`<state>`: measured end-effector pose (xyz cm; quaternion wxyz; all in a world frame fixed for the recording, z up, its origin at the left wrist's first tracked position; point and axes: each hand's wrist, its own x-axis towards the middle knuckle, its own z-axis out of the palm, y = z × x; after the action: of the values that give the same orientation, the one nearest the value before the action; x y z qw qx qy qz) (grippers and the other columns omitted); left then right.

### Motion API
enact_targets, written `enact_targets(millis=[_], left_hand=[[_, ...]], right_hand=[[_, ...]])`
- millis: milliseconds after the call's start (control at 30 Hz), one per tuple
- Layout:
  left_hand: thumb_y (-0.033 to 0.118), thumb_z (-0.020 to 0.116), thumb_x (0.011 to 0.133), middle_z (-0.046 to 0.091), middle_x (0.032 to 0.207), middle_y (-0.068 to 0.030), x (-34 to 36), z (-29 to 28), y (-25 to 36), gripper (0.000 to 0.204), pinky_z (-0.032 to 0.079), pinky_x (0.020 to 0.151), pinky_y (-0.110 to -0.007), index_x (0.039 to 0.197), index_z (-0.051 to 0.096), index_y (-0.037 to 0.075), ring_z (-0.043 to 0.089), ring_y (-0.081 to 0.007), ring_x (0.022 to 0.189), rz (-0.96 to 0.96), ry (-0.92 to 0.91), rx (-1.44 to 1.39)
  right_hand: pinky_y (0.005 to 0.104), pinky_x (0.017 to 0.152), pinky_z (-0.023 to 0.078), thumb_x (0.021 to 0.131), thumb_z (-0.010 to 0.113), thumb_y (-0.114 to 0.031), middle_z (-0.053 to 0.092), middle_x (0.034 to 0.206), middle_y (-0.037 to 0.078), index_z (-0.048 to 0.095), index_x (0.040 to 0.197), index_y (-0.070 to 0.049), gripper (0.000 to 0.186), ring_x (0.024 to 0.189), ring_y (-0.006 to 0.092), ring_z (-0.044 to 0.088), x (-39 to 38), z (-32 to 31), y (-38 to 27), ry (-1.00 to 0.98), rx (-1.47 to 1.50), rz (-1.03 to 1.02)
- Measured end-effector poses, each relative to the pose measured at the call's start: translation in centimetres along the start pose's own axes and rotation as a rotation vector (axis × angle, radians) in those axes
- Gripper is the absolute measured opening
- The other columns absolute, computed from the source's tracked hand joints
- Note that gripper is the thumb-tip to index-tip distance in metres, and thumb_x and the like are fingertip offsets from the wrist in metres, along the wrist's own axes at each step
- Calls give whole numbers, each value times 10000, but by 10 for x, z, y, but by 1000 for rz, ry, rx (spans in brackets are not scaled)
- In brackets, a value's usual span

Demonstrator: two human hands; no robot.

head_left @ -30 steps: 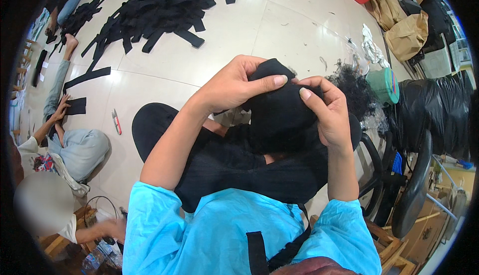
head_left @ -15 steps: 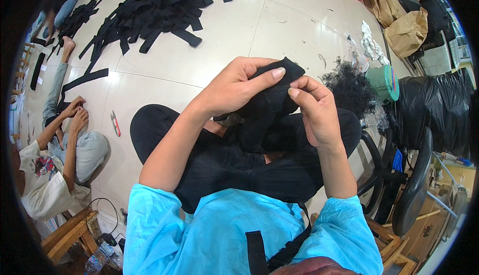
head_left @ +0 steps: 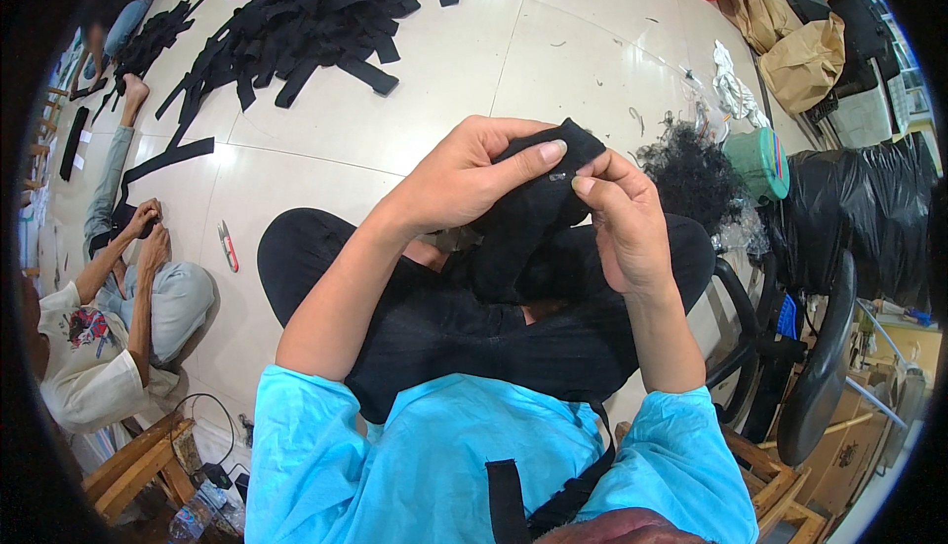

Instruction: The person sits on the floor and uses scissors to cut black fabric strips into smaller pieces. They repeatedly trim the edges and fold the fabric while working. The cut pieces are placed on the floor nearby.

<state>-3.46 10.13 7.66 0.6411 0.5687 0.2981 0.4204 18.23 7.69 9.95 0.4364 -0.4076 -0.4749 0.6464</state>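
Note:
A black fabric strip (head_left: 520,218) is held up over my crossed legs, its lower part hanging down against my black trousers. My left hand (head_left: 474,171) grips it from the left, thumb lying on top and fingers behind the cloth. At the strip's right edge, my right hand (head_left: 626,210) pinches with thumb and forefinger. A small pale, shiny bit (head_left: 559,177) shows on the cloth just beside the right thumb tip; its kind is too small to tell.
A large heap of black strips (head_left: 296,21) lies on the tiled floor ahead. Red-handled thread snips (head_left: 228,247) rest left of my knee. Beyond sits a co-worker (head_left: 99,337). To my right are black tangled threads (head_left: 691,174), a green stool (head_left: 758,164) and a black plastic bag (head_left: 854,218).
The small pale bit has come into sight on the cloth between my hands. My right fingertips have shifted slightly, and the cloth's top edge has dipped a little.

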Motion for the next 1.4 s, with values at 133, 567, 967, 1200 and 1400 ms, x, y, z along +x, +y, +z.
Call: enact_targets(millis=[133,567,967,1200,1400], left_hand=[[291,638,1069,784,985,-98,0,0,-2,382,582,790,-282,1284,724,-13,728,-137,859,22,8,13],[294,621,1078,778,932,-88,1,3,-8,390,578,720,-255,1288,721,-19,724,-126,798,54,36,16],[285,622,1079,778,1031,-94,0,0,-1,366,582,858,-293,1269,730,-9,727,-141,923,5,5,-14],[280,615,1083,777,1051,-98,1,-1,-4,373,578,870,-297,1281,721,-18,721,-140,941,12,10,-18],[258,612,1085,775,1072,-94,1,-1,-3,366,571,883,-285,1298,709,-23,713,-127,948,-10,46,-20]], right_hand=[[275,879,454,954,665,-80,676,933,-15,688,951,-72,25,894,71,583,0,0,1,2,-11,-4],[260,846,436,969,633,-68,666,923,-6,679,969,-30,60,869,71,557,3,-5,3,126,-96,-122],[228,818,449,994,700,-103,672,949,-19,696,997,-36,68,877,51,577,-1,-1,2,47,-69,-44],[218,817,460,1009,741,-134,672,950,-22,699,1002,-49,95,882,48,578,-1,1,6,73,-58,-122],[221,819,462,1012,733,-120,669,961,-23,687,1053,-36,104,885,51,574,0,3,3,102,-90,-237]])
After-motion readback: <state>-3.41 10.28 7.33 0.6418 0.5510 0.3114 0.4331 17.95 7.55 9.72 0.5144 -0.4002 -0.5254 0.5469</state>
